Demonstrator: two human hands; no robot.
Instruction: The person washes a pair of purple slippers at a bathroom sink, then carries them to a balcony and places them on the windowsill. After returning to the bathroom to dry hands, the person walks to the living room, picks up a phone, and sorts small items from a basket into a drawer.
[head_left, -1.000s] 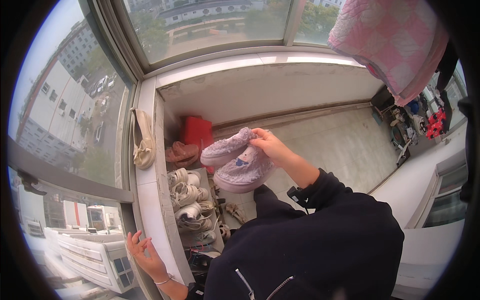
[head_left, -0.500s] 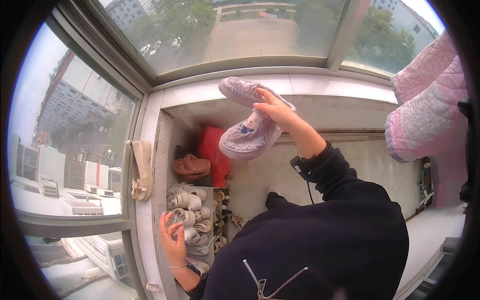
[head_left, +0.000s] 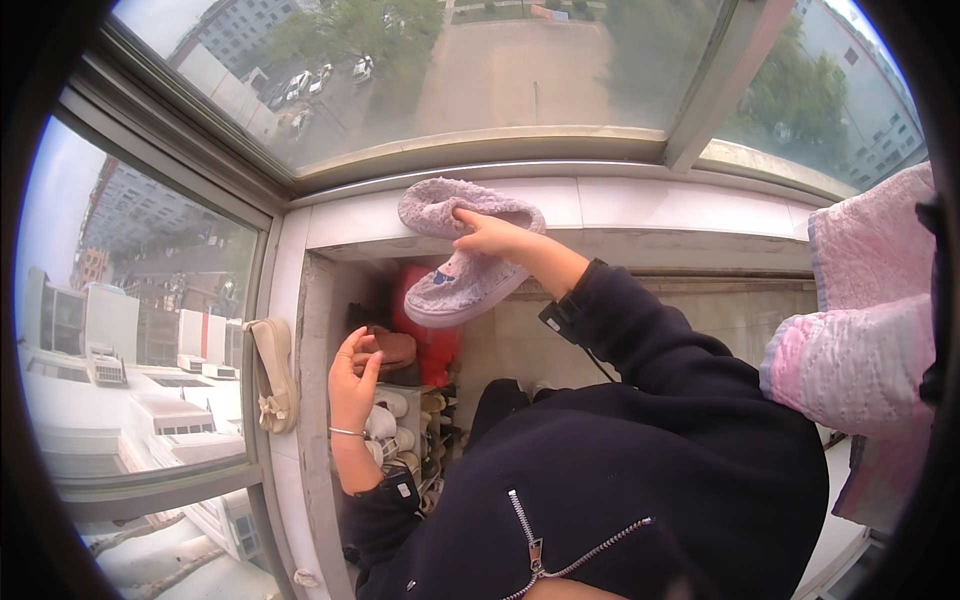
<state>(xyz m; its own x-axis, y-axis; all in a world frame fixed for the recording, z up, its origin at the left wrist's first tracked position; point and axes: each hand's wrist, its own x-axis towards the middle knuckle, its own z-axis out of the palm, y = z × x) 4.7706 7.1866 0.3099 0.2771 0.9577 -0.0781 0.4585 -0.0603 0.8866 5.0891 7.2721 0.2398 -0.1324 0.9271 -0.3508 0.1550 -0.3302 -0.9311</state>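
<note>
A pair of fuzzy lilac slippers point(head_left: 452, 298) is in my right hand point(head_left: 505, 240), its fingers and thumb closed on them where the two meet. One slipper lies over the white window ledge point(head_left: 620, 203); whether it rests there I cannot tell. The other, nearer me, hangs below the ledge's edge and shows a small blue-and-white figure on its upper. My left hand point(head_left: 352, 392) is raised above the shoe rack with curved, parted fingers and nothing in them. Behind it are reddish-brown slippers point(head_left: 398, 350), partly hidden by the hand.
A beige flat shoe with a bow point(head_left: 275, 375) stands on the left ledge. Several pale shoes point(head_left: 385, 425) fill the rack below, beside a red item point(head_left: 437, 350). Pink quilted fabric point(head_left: 850, 345) hangs at the right. Window panes border the ledges.
My right hand has brought the slippers left, with the far one now over the ledge. My left hand has moved up toward the reddish-brown slippers. The view has shifted slightly.
</note>
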